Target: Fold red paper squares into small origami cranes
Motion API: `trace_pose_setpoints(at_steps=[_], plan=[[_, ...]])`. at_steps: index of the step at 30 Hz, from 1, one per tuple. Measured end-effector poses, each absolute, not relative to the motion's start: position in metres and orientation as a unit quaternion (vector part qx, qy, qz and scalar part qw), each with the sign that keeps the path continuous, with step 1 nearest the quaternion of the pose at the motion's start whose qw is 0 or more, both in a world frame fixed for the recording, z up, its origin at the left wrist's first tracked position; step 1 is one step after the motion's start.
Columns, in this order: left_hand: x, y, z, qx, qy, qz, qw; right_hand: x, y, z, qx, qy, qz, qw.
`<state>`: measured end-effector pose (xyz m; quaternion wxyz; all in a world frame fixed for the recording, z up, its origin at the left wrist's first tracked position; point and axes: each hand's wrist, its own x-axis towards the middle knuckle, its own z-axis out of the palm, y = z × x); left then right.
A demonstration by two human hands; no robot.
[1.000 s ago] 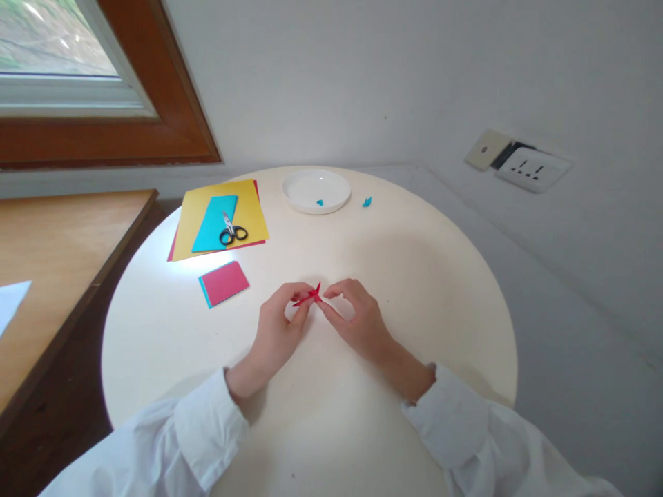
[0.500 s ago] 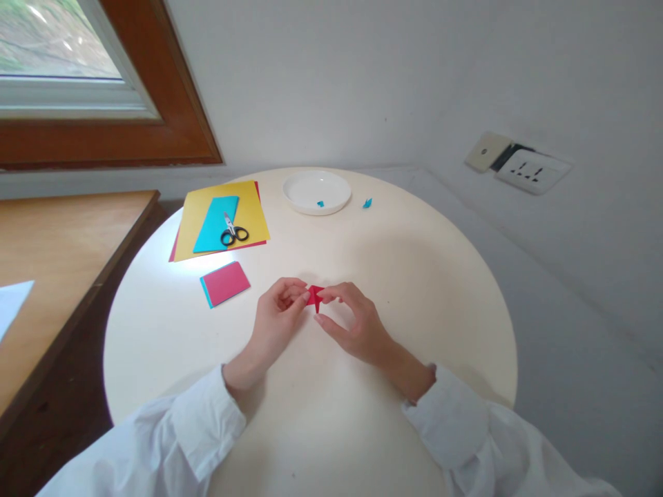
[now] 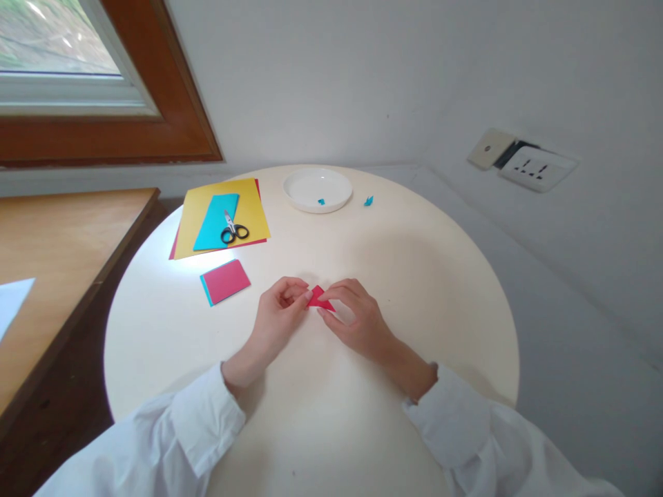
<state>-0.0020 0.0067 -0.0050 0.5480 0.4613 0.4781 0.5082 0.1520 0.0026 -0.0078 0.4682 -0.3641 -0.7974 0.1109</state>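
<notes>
A small red piece of folded paper (image 3: 320,298) is held between my two hands above the middle of the round table. My left hand (image 3: 282,307) pinches its left corner between thumb and fingers. From the right, my right hand (image 3: 357,314) has its fingers on the paper's upper side and its thumb by the lower right point. The fingertips cover part of the paper. Up and to the left lies a small stack of red and blue paper (image 3: 226,281).
Yellow and red sheets (image 3: 199,207) lie at the back left, with a blue paper strip (image 3: 212,228) and black-handled scissors (image 3: 235,233) on top. A white plate (image 3: 295,202) holds a tiny blue folded piece; another blue folded piece (image 3: 368,201) sits right of it.
The red paper's narrow flap, which pointed straight down, now points to the lower right. My right thumb and fingers have shifted slightly with it; my left hand stays almost still.
</notes>
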Motion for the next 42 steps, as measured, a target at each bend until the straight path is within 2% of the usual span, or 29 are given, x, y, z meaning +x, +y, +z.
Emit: trace_pose_setpoints(at_steps=[7,21,42], plan=[[-0.001,0.006,-0.007,0.439,0.485,0.476,0.588,0.155,0.005,-0.015,-0.365,-0.808,0.091,0.454],[0.0,0.005,-0.004,0.457,0.459,0.439,0.622,0.153,0.003,-0.013,-0.333,-0.812,0.197,0.438],[-0.004,0.007,-0.011,0.539,0.489,0.448,0.52,0.155,0.003,-0.009,-0.35,-0.792,0.208,0.455]])
